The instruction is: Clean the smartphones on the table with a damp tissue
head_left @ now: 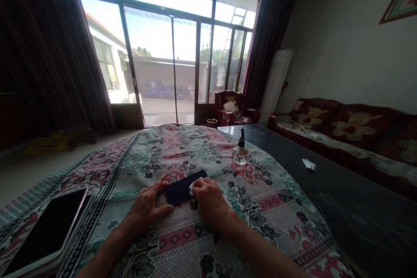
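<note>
Phone is lying flat on our flowered blanket, near the middle, right between our two hands. We are pressing on it with our left hand, and those fingers are spread open, with the tips touching the phone's left edge. Our right hand is curled over the phone's right end, and its fingers are gripping a bit of white tissue against it. A big black tablet is lying at the blanket's left edge. A glass bottle is standing near the far edge. Another white tissue is lying on the dark table beside the blanket.
</note>
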`<state>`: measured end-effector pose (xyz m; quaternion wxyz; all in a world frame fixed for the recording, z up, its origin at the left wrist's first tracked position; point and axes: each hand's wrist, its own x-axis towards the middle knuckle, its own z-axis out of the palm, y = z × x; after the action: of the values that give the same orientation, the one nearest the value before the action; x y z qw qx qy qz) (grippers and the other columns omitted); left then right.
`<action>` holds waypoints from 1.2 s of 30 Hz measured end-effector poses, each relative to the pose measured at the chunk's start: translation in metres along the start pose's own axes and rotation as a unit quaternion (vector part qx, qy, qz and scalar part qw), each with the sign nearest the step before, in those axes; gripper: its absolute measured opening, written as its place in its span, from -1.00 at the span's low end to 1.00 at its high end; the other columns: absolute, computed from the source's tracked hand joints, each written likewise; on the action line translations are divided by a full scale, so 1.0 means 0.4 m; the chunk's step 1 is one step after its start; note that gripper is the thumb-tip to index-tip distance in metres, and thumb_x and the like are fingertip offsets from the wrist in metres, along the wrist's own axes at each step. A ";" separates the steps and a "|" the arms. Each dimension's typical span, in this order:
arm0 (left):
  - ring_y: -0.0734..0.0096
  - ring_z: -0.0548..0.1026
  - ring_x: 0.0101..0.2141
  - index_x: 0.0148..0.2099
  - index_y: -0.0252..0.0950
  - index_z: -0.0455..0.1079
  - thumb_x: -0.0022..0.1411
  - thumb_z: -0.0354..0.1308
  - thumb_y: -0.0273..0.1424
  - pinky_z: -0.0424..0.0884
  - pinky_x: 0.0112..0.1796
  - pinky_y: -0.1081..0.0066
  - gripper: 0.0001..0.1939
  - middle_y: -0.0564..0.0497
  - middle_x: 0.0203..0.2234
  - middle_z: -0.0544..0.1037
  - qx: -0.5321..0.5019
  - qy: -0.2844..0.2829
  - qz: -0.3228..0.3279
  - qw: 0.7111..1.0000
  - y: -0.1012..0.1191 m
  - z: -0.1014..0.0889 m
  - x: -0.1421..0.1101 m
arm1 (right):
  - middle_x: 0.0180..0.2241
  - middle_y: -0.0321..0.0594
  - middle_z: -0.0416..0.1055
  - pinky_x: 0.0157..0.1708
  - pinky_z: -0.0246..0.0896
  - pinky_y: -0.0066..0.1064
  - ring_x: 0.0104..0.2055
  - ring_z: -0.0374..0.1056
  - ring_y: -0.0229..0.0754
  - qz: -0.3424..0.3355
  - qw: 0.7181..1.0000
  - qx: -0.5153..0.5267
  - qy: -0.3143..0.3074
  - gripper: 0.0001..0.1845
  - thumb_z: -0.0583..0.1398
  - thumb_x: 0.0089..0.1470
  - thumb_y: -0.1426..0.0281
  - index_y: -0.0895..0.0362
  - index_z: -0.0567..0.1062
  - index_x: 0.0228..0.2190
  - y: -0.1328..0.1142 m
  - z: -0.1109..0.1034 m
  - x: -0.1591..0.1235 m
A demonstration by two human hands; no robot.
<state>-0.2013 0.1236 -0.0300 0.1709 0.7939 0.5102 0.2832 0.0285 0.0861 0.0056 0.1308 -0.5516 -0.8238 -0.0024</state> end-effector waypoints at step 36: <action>0.00 0.39 0.09 0.32 -0.21 0.09 0.02 0.21 -0.15 0.22 0.12 0.06 -0.17 -0.09 0.05 0.50 0.007 0.018 0.019 1.000 -0.019 0.005 0.003 | -0.06 -0.10 0.44 -0.02 0.08 -0.26 0.00 0.22 -0.06 0.057 0.996 0.002 0.064 -0.66 0.03 0.16 0.55 0.13 0.49 -0.10 0.067 0.018 0.035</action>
<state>-0.2049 0.1279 -0.0354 0.1512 0.7992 0.5001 0.2972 0.0462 0.1105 -0.0022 0.1845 -0.5961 -0.7809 -0.0290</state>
